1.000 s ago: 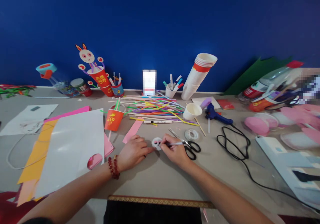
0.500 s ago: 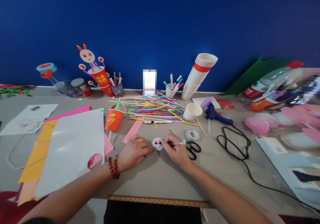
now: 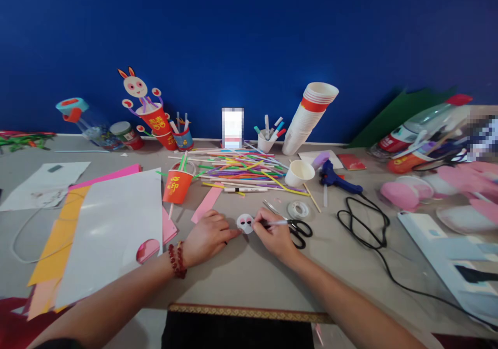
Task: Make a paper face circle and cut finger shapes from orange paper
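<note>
Close Work, Two-Handed

Near the front edge of the table [image 3: 241, 281], about midway along, resting the left hand [image 3: 208, 235] palm down, fingers together and gripping nothing, with one fingertip at the left side of one small white paper disc [image 3: 245, 223]; probably placed so to stop something so light from sliding. Bearing two pink patches and two black ovals, lying flat between both hands. Pinching one slim pale-barrelled pen [image 3: 278, 223] near its tip in the right hand [image 3: 274, 237], likely for fine control. Aiming at the disc's right side; cannot tell whether touching.

Just beyond, counting: one pair of black-handled metal scissors [image 3: 301, 228], one roll of clear tape [image 3: 299, 210], both seemingly set within easy reach. Toward the left edge, one glossy white sheet [image 3: 109, 224] atop coloured ones, overlapping too much to count.

Farther back, counting from the left: one orange-red paper cup with gold lettering [image 3: 179, 188], one black-capped white marker [image 3: 249, 190], a heap of thin many-coloured sticks [image 3: 243, 168] too tangled to number, one white paper cup [image 3: 299, 175], one blue glue gun [image 3: 338, 179].

Along the far edge: one bright upright screen [image 3: 233, 126], perhaps propped for viewing; one small white cup of markers [image 3: 265, 144]; one leaning stack of white paper cups [image 3: 305, 123], presumably nested to save room, uncountable.
</note>
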`<state>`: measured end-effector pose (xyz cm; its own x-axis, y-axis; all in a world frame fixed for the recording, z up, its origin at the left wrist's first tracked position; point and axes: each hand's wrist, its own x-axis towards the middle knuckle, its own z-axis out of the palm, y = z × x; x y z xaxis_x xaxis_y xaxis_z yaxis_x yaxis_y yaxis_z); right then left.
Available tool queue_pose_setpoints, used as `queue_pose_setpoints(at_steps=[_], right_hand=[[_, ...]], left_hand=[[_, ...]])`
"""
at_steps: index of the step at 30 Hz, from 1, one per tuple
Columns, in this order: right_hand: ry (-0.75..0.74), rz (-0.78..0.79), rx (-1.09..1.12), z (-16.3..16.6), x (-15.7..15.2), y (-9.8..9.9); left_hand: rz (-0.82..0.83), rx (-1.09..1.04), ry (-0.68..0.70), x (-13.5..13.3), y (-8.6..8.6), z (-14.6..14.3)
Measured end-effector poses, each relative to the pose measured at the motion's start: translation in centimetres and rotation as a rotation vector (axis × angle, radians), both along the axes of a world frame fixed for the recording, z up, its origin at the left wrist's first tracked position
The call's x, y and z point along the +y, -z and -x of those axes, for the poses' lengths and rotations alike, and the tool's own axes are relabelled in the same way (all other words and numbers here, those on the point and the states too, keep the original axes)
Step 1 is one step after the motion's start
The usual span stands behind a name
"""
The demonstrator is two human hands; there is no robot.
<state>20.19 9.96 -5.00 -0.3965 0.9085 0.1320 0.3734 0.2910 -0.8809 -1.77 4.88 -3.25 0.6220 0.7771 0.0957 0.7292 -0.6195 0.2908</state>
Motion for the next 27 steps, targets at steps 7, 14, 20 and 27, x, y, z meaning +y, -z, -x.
queue_pose_setpoints(at_steps=[7,14,20,27], right_hand=[[-0.003,-0.014,-0.005,0.00,0.02,-0.05],[-0.007,-0.011,-0.018,-0.03,0.01,0.02],[-0.003,-0.023,-0.033,0.02,-0.02,-0.04],[-0.008,-0.025,-0.021,0.08,-0.01,-0.29]], left_hand=[[0.002,-0.010,-0.002,0.09,0.04,0.04],[0.000,0.007,-0.007,0.06,0.09,0.06],[-0.008,-0.002,0.000,0.08,0.00,-0.02],[0.006,-0.002,-0.007,0.02,-0.08,0.05]])
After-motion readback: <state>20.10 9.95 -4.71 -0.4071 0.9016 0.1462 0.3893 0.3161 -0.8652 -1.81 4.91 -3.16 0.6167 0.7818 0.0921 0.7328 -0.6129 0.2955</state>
